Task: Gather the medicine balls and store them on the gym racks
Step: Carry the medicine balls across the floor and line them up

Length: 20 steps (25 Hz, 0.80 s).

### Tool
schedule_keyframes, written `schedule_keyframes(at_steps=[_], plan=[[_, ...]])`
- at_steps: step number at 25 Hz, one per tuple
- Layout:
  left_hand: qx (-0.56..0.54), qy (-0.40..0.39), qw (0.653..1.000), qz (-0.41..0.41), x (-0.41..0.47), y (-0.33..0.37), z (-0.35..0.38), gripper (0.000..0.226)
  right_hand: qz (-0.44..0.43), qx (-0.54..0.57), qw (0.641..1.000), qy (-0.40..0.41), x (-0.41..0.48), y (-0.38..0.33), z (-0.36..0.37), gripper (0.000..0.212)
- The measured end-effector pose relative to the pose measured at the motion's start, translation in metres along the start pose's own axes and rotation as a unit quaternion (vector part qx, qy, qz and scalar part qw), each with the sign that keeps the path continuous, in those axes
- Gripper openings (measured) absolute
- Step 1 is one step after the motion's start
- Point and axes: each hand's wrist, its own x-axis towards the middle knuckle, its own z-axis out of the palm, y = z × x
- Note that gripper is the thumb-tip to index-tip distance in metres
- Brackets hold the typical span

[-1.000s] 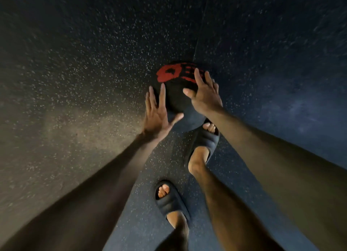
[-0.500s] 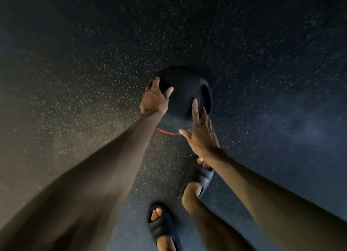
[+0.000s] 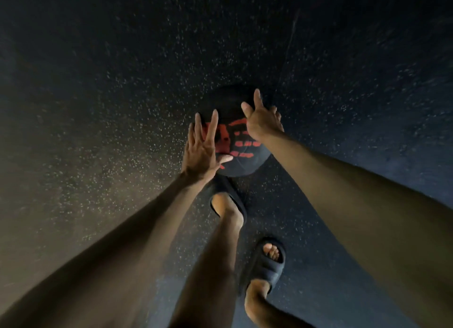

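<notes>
**Both hands flat on the ball, low over the floor**

The medicine ball [image 3: 241,156], black with red print on the side facing up, is sitting between the two hands. It is just ahead of the forward sandal [image 3: 229,192] and overlapping its toe end. The dim, blurred view is not showing whether the ball is resting on the floor [image 3: 110,112] or is raised off it.

The left hand [image 3: 199,147] is lying against the ball's left side. Its fingers are straight and spread, and its thumb is reaching across the red print. The right hand [image 3: 261,120] is lying over the upper right of the ball, with forefinger and thumb stretched out. Its other fingers are hiding behind the curve. Neither hand is curling round anything. They are staying apart, with the ball between them.

Both bare forearms are reaching down from the bottom edge of the view. The floor is showing dark and flecked with pale specks. The rear sandal [image 3: 266,266], dark and open-toed, is standing well behind the ball.
</notes>
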Motion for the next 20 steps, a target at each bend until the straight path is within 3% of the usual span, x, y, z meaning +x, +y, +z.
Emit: schedule_keyframes(at_steps=[3, 6, 8, 11, 13, 17, 20], plan=[[-0.007, -0.061, 0.998, -0.019, 0.066, 0.013, -0.038, 0.117, -0.043, 0.017, 0.998, 0.051, 0.016, -0.001, -0.020, 0.065], [-0.026, -0.101, 0.994, -0.042, 0.125, 0.024, -0.069, 0.103, -0.113, 0.027, 0.992, 0.057, -0.007, 0.008, -0.023, 0.084], [-0.028, -0.052, 0.997, -0.042, 0.151, 0.030, -0.081, 0.085, -0.134, 0.000, 0.990, 0.051, -0.015, 0.011, -0.024, 0.100], [-0.041, 0.045, 0.998, -0.032, 0.162, 0.043, -0.091, 0.061, -0.119, -0.008, 0.991, 0.059, 0.002, -0.012, -0.034, 0.103], [-0.042, 0.061, 0.997, -0.009, 0.162, 0.041, -0.092, 0.065, -0.095, -0.013, 0.994, 0.049, 0.024, -0.035, -0.046, 0.099], [-0.027, 0.015, 0.998, 0.063, 0.150, 0.014, -0.085, 0.098, -0.065, -0.027, 0.997, 0.026, 0.074, -0.076, -0.078, 0.089], [-0.013, 0.011, 0.998, 0.053, 0.169, 0.003, -0.090, 0.110, -0.027, 0.008, 1.000, 0.006, 0.123, -0.105, -0.102, 0.077]])
